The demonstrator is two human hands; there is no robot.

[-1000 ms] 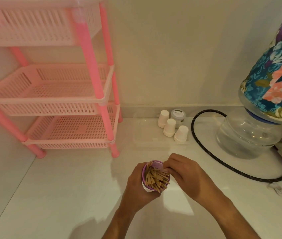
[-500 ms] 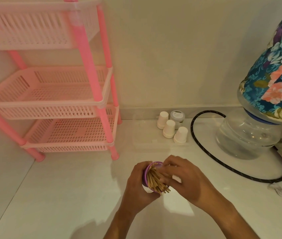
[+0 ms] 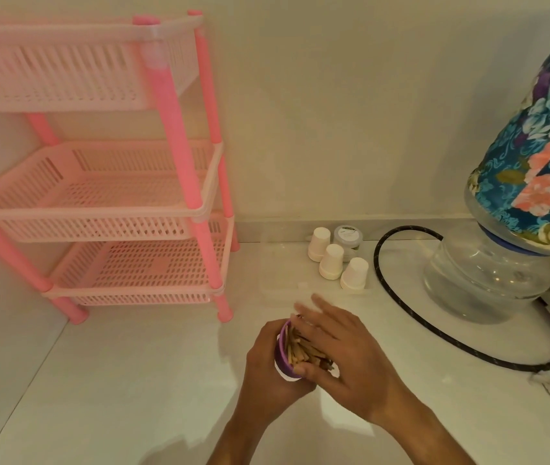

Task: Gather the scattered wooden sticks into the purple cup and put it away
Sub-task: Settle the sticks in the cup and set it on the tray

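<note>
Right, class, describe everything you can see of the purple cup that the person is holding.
The small purple cup, plastic by its look, has a purple upper band and a white lower part. It is tipped over the white counter, mouth towards the right. The left hand grips its body; thin wooden sticks fill it and jut out, and the right hand covers their ends with straight fingers. Hands hide much of it.

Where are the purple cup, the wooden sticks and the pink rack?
purple cup [image 3: 282,354], head view, its purple side wall.
wooden sticks [image 3: 300,349], head view, middle of the bundle.
pink rack [image 3: 181,156], head view, its front post.
</note>
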